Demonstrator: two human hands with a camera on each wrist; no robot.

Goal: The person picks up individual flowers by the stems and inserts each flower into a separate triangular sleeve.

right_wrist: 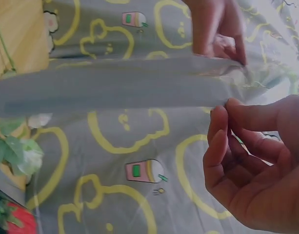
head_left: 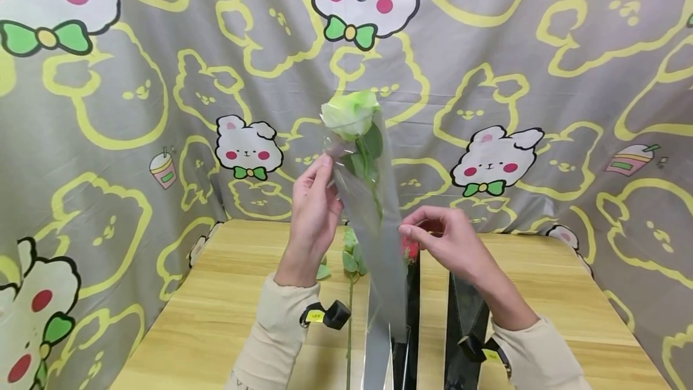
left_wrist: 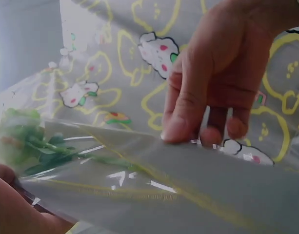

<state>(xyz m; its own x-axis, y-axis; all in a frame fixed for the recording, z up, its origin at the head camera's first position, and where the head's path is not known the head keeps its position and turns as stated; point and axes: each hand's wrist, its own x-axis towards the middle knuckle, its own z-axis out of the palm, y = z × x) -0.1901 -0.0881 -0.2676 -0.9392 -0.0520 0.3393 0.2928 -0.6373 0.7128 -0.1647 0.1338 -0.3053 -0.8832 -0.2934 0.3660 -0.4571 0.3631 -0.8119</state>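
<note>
A pale green-white rose (head_left: 351,114) with green leaves stands upright inside a tall sleeve (head_left: 379,245), clear above and grey below. My left hand (head_left: 316,209) pinches the sleeve's left edge just under the bloom. Lower down, the fingertips of my right hand (head_left: 446,236) pinch its right edge. In the left wrist view the clear part shows the rose (left_wrist: 17,139) and stem through the film, with my right hand (left_wrist: 217,78) at the far edge. The right wrist view has the grey sleeve (right_wrist: 115,87) stretched between both hands, the rose mostly blurred there.
On the wooden table (head_left: 216,318) lies a long green stem with leaves (head_left: 352,257). Behind the sleeve is a red flower (head_left: 410,250) in a black wrapper (head_left: 414,294). Another black wrapper (head_left: 464,324) lies to the right. A patterned curtain (head_left: 379,65) surrounds the table.
</note>
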